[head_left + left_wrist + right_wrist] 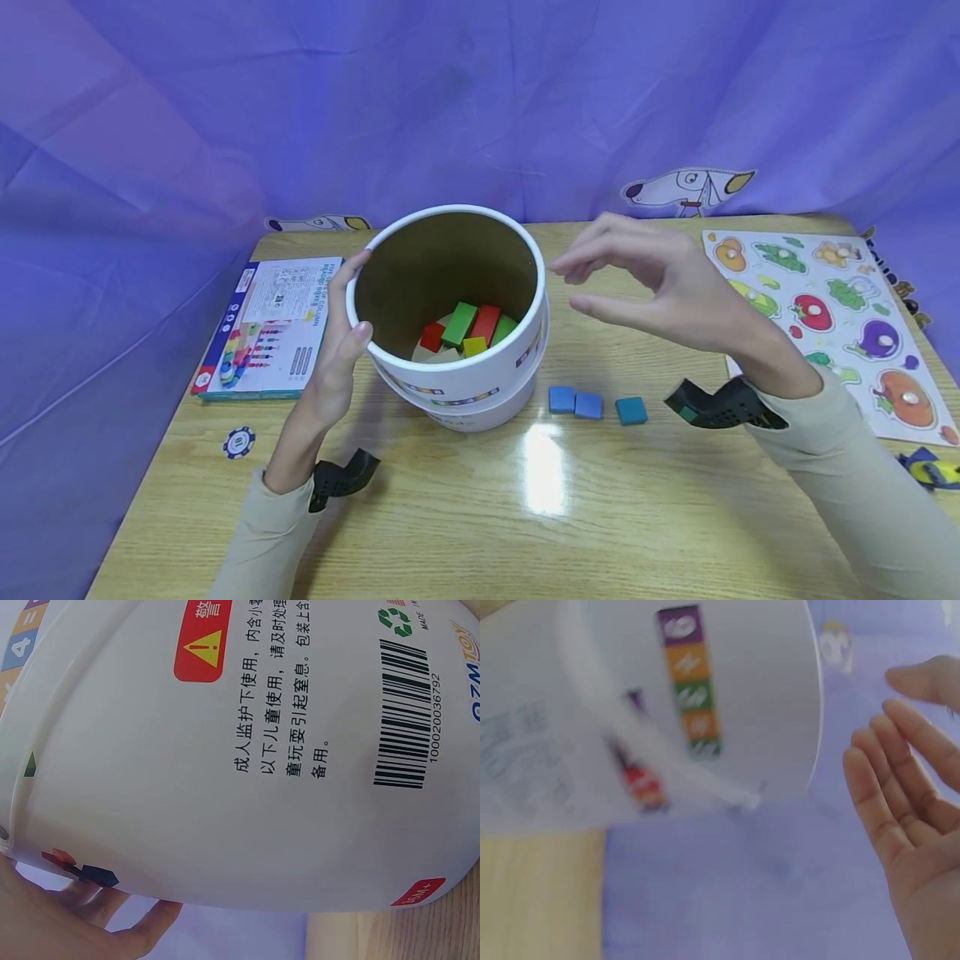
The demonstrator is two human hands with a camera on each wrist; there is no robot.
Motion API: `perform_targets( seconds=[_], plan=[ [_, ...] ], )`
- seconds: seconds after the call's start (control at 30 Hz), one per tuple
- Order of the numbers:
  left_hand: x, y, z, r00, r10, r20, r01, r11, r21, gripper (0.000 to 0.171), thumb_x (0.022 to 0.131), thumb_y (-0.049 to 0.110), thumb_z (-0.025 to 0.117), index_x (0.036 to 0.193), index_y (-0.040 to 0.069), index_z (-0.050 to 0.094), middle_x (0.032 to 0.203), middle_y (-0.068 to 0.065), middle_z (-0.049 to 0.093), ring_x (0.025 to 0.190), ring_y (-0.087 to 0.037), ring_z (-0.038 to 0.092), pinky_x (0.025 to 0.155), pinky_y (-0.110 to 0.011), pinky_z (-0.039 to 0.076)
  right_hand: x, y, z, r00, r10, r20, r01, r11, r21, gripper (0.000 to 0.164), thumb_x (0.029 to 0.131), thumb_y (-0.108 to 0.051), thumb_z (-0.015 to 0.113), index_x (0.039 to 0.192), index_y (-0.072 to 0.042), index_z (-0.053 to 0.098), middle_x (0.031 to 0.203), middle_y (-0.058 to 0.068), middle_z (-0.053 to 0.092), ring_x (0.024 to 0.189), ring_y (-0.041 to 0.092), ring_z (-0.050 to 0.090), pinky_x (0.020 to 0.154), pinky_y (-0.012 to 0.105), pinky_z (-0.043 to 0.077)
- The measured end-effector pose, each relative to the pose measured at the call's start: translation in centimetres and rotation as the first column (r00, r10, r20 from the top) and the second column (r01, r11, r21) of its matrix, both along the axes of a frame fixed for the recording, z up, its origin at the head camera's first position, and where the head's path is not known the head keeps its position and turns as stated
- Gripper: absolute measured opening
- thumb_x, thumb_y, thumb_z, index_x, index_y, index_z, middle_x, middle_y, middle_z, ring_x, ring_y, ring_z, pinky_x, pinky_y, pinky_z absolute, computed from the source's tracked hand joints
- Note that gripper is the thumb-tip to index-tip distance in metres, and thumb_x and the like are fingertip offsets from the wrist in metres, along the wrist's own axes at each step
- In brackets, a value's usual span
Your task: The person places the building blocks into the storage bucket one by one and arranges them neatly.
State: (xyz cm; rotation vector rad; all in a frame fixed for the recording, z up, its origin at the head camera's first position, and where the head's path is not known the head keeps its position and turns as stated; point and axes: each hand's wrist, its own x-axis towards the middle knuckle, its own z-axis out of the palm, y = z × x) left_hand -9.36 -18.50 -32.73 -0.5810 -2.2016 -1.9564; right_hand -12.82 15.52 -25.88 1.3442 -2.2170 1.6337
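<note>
A white bucket (495, 379) stands at the middle of the table with wooden blocks inside: a green block (459, 323), a red block (485, 324) and a yellow block (474, 346) among them. My left hand (333, 367) holds the bucket's left side at the rim, thumb at the near edge and fingers round the outer wall. Printed text and a barcode (403, 714) fill the left wrist view. Just right of the rim, my right hand (652, 279) hovers in the air with loosely bent fingers and nothing between them and the thumb.
Two blue blocks (575, 402) and a teal block (632, 411) lie right of the bucket. At the left are a boxed toy (270, 325) and a poker chip (239, 442). A vegetable puzzle board (832, 325) lies at the right. Purple cloth (480, 100) hangs behind.
</note>
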Motion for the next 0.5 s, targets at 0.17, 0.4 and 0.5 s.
perform_targets(
  seconds=[0.17,0.4,0.5],
  plan=[
    [0.0,0.0,0.0,1.000,0.001,0.001,-0.001,1.000,-0.001,0.073,0.090,0.049,0.049,0.152,0.024,0.020,0.155,0.001,0.023,0.141,-0.024,0.022,0.112,-0.066,0.016,0.5,2.9,-3.8,0.996,-0.051,0.080,0.046,0.997,0.060,0.042,0.077,0.015,0.071,0.113,-0.006,0.068,0.106,0.003,0.067,0.097,0.017,0.061,0.090,0.021,0.050],
    [-0.1,0.1,0.1,1.000,0.001,0.003,-0.002,1.000,0.013,0.074,0.090,0.049,0.050,0.152,0.023,0.020,0.155,0.000,0.024,0.140,-0.026,0.022,0.111,-0.067,0.016,2.0,4.0,-10.3,0.986,-0.135,0.098,0.101,0.949,0.298,0.034,0.081,-0.005,0.077,0.113,-0.018,0.069,0.106,-0.007,0.068,0.093,0.012,0.063,0.083,0.020,0.051],
    [0.0,0.1,0.1,1.000,0.006,0.006,-0.006,1.000,0.005,0.075,0.089,0.050,0.050,0.152,0.023,0.020,0.155,0.000,0.024,0.140,-0.026,0.022,0.112,-0.066,0.017,2.7,4.0,-12.5,0.979,-0.153,0.132,0.096,0.927,0.363,0.031,0.082,-0.010,0.077,0.111,-0.015,0.070,0.107,-0.003,0.069,0.096,0.014,0.065,0.086,0.025,0.053]
  ],
)
